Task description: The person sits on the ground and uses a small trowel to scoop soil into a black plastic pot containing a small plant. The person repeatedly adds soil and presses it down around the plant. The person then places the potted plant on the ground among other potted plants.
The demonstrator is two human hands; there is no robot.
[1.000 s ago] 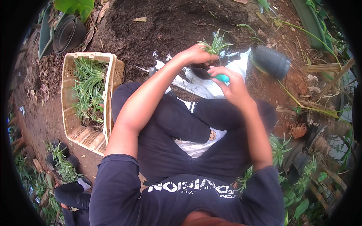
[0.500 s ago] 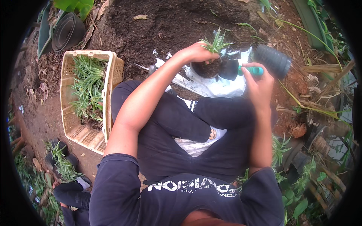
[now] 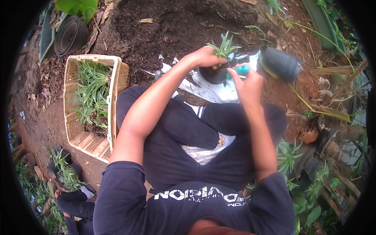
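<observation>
A seated person, seen from above, bends both hands to a round black pot on a white sheet, near its far edge and short of its far right corner. The left hand has its fingers closed around the base of a small striped plant at the pot's far rim. The plant's long axis runs away from the person, its base toward the pot and its leaves fanning outward, tipped slightly right. The right hand has its fingers closed on the turquoise handle of a trowel; the handle slants down and left toward the pot, and the blade is hard to make out against the dark soil.

The step appears to be settling soil around the plant. The next move seems to call for a steady left hold and careful trowel work clear of the stem. Stacked black pots lie just beyond the sheet's right edge.
</observation>
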